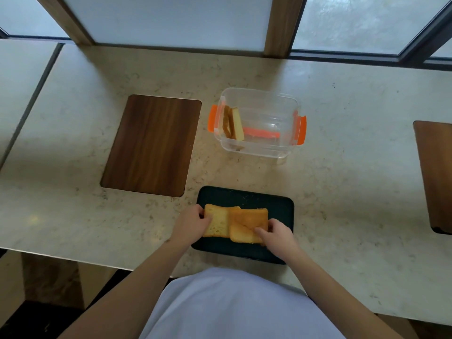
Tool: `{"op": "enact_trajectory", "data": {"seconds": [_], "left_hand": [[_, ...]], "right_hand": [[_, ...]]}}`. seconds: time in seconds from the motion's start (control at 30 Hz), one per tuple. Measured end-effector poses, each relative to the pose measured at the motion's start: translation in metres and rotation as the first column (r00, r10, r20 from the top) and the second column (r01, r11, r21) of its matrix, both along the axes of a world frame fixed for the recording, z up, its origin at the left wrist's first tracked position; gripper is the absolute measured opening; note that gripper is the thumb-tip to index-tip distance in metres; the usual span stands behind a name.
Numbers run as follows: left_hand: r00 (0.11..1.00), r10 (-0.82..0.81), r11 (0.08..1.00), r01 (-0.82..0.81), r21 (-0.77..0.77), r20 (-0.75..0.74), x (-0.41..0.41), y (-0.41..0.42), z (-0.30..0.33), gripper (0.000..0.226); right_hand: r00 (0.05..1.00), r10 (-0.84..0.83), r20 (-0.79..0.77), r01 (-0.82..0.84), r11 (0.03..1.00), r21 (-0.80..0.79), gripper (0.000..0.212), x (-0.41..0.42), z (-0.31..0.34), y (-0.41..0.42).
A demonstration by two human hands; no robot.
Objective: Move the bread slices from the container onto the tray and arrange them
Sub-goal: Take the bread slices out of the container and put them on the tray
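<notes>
A dark green tray (247, 195) lies near the counter's front edge. Two bread slices rest on it, overlapping: a pale left slice (217, 222) and a browner right slice (248, 223) lying partly over it. My left hand (193, 222) grips the left slice's left edge. My right hand (277, 232) pinches the right slice's lower right corner. Behind the tray stands a clear plastic container (269, 118) with orange clips. Inside it, remaining bread slices (233, 123) lean upright against its left wall.
A dark wooden inset panel (151, 144) is set into the marble counter left of the container. Another wooden panel (435, 174) sits at the right edge. Frosted windows with wooden posts run along the back. A seam (31, 99) divides the counter at far left.
</notes>
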State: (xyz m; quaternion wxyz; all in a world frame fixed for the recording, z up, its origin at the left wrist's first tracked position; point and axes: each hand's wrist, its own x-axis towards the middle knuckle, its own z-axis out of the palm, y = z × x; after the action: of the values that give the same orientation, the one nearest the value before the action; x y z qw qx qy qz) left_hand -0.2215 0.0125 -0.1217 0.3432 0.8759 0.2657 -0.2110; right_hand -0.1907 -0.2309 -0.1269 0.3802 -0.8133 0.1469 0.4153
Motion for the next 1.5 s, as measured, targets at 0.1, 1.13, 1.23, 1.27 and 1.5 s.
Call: {"op": "enact_trajectory", "data": {"seconds": [0.1,1.13,1.23,1.27,1.5], "left_hand": [[0.989,-0.147,0.972,0.144,0.187,0.002,-0.005,-0.001,0.002,0.017],[0.937,0.326,0.845,-0.349,-0.404,-0.127,0.239,-0.023,0.148,0.037],[0.940,0.314,0.860,-0.342,-0.379,-0.136,0.241,-0.025,0.140,0.043],[0.939,0.315,0.867,-0.344,-0.362,-0.138,0.241,-0.026,0.138,0.042],[0.996,0.057,0.996,-0.062,-0.071,-0.061,0.242,-0.034,0.130,0.053]], "right_hand": [[0.929,0.318,0.191,-0.258,0.923,-0.285,0.030,0.001,0.002,-0.001],[0.994,-0.013,0.111,0.004,0.997,0.081,0.050,0.267,0.064,0.120],[0.995,0.011,0.095,-0.017,0.998,0.055,0.045,0.268,0.057,0.125],[0.995,0.022,0.093,-0.027,0.999,0.046,0.039,0.268,0.055,0.127],[0.994,0.017,0.107,-0.031,0.992,0.123,0.029,0.269,0.050,0.132]]}}
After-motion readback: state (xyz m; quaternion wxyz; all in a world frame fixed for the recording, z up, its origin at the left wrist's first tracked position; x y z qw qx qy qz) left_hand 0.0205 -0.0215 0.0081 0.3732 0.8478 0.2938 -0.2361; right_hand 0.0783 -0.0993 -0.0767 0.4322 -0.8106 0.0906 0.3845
